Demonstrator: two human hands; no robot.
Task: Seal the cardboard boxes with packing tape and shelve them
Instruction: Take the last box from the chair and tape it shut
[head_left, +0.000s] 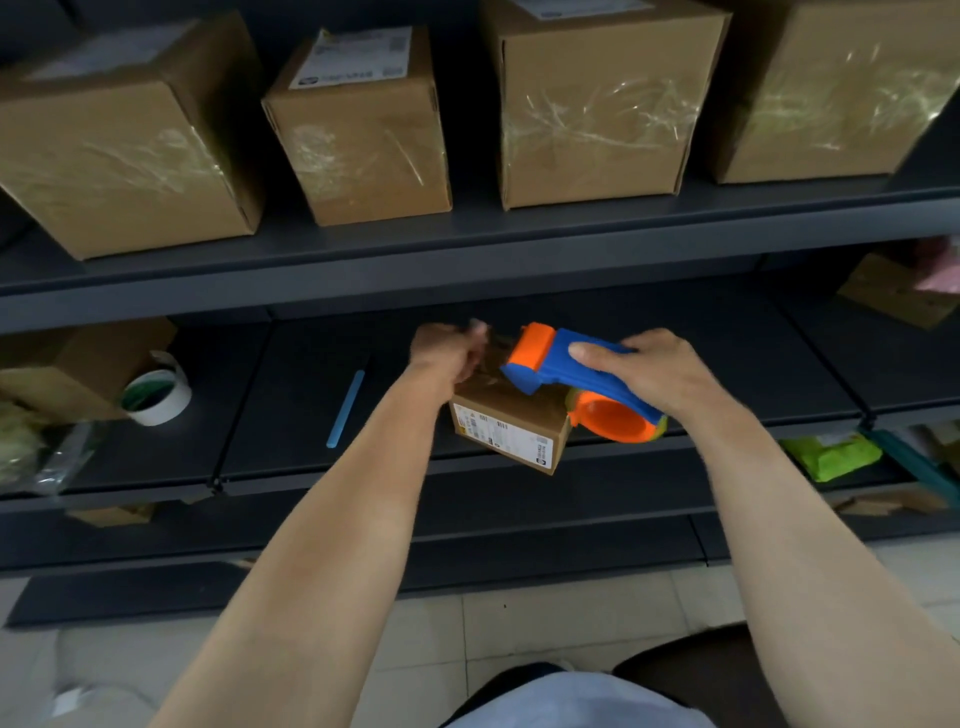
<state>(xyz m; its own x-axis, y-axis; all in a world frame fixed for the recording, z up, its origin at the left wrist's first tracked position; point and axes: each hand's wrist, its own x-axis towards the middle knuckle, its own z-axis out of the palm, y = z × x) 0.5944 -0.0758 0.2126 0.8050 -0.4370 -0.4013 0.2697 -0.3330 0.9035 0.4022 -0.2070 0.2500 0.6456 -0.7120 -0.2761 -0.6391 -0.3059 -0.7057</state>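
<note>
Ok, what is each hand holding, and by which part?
Right hand grips the tape dispenser by its blue handle. Left hand is at the box's far end, too blurred to tell its grip.

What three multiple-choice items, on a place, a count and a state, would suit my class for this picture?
1. Where is the tape roll? A) floor B) left of the small box, same shelf C) atop the small box
2. How many boxes stand on the top shelf? A) two B) four C) six
3. What is the right hand doing? A) hanging empty B) holding a pen C) gripping the dispenser
Key: 1B, the roll lies left of it; 2B, four stand in a row; 3C, it wraps the blue handle.
</note>
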